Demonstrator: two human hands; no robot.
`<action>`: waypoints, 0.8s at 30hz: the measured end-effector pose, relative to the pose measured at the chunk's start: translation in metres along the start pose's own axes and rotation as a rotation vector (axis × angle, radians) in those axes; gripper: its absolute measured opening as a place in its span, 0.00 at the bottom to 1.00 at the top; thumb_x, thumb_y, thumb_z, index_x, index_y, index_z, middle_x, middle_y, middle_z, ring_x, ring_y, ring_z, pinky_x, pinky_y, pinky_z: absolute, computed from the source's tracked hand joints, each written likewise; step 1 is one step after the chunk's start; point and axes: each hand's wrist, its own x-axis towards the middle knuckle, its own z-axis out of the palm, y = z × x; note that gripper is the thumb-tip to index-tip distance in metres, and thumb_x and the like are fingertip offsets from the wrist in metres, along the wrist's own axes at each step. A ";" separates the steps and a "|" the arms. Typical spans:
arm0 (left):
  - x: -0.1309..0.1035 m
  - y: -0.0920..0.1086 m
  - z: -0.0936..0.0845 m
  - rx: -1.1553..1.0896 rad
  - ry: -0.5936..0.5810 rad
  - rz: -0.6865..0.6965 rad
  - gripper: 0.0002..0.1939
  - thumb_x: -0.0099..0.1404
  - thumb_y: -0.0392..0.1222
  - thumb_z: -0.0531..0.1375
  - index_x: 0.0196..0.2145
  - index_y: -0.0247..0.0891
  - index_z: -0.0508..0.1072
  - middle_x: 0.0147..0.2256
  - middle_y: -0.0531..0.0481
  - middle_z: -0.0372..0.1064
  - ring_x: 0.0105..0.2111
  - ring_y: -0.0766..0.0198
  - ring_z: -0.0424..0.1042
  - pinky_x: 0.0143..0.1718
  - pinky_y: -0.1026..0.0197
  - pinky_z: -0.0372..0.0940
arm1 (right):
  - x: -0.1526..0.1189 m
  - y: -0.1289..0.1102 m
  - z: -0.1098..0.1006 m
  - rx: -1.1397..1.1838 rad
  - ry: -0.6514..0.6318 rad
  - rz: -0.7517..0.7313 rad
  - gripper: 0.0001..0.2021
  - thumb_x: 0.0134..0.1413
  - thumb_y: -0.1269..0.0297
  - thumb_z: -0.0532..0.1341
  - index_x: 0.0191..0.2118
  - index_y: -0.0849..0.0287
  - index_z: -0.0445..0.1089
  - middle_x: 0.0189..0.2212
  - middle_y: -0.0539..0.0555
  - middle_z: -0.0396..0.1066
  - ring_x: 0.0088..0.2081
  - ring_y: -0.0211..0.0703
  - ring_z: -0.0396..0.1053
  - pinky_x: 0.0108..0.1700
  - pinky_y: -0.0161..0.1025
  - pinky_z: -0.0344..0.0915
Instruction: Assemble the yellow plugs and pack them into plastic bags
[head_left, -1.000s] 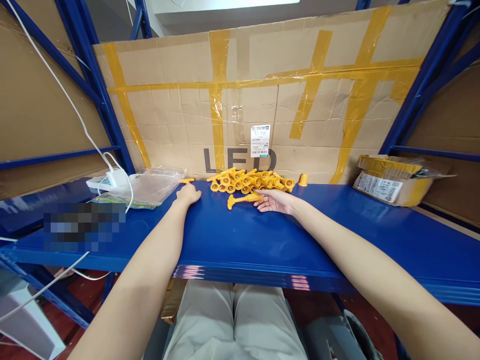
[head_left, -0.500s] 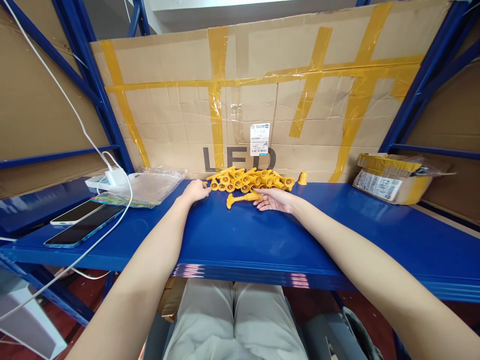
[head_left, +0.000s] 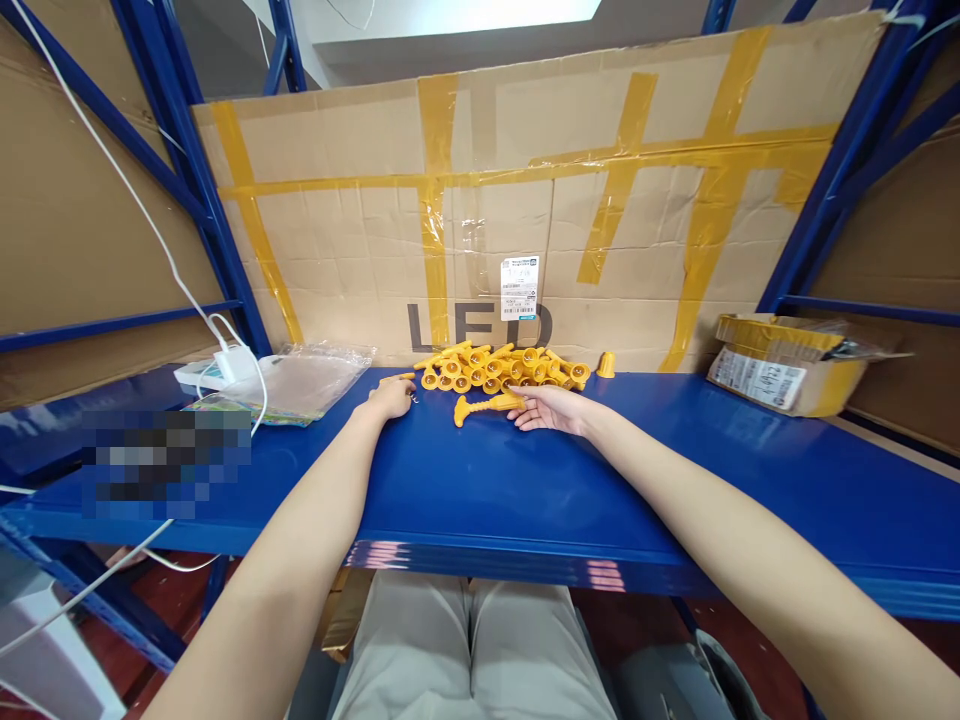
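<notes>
A pile of small yellow plastic pieces (head_left: pixel 495 370) lies at the back of the blue shelf, several with round cup-like ends facing me. Just left of the pile, my left hand (head_left: pixel 390 398) is closed on a slim yellow piece (head_left: pixel 397 378), mostly hidden by the fingers. In front of the pile, my right hand (head_left: pixel 553 410) pinches the right end of a yellow hammer-shaped piece (head_left: pixel 484 405). That piece has a ridged shaft, and its head points left. A lone yellow cup-shaped piece (head_left: pixel 606 365) stands right of the pile.
A large taped cardboard sheet (head_left: pixel 360 250) stands behind the shelf (head_left: pixel 480 490). At the right is a small taped carton (head_left: pixel 787 370). Clear plastic bags (head_left: pixel 319 375), a white power strip (head_left: pixel 214 372) and a cable lie at the left, near a blurred-out patch.
My left hand has drawn slightly away from the pile's left edge, and a yellow piece now shows in it. The right hand keeps its hammer-shaped piece. The view has tilted up slightly.
</notes>
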 end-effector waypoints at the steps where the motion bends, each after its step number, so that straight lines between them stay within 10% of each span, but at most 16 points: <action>1: -0.002 0.003 -0.002 0.049 -0.034 0.002 0.19 0.55 0.35 0.55 0.43 0.47 0.77 0.55 0.47 0.66 0.56 0.50 0.62 0.55 0.49 0.59 | 0.000 0.000 0.001 0.005 0.003 0.001 0.13 0.62 0.62 0.57 0.33 0.68 0.70 0.25 0.58 0.74 0.23 0.36 0.72 0.29 0.32 0.72; 16: -0.001 0.024 -0.004 -0.049 -0.010 0.252 0.12 0.48 0.46 0.66 0.32 0.41 0.78 0.29 0.49 0.72 0.35 0.56 0.73 0.38 0.61 0.66 | 0.009 -0.052 0.024 0.160 0.310 -0.505 0.04 0.59 0.66 0.59 0.36 0.58 0.63 0.24 0.51 0.70 0.25 0.37 0.72 0.35 0.37 0.74; 24: -0.007 0.028 -0.004 -0.099 -0.067 0.275 0.12 0.50 0.45 0.65 0.32 0.39 0.77 0.28 0.49 0.73 0.32 0.57 0.73 0.33 0.60 0.65 | 0.061 -0.059 0.039 -0.686 0.554 -0.963 0.16 0.52 0.75 0.57 0.48 0.58 0.65 0.47 0.59 0.66 0.50 0.48 0.66 0.56 0.48 0.60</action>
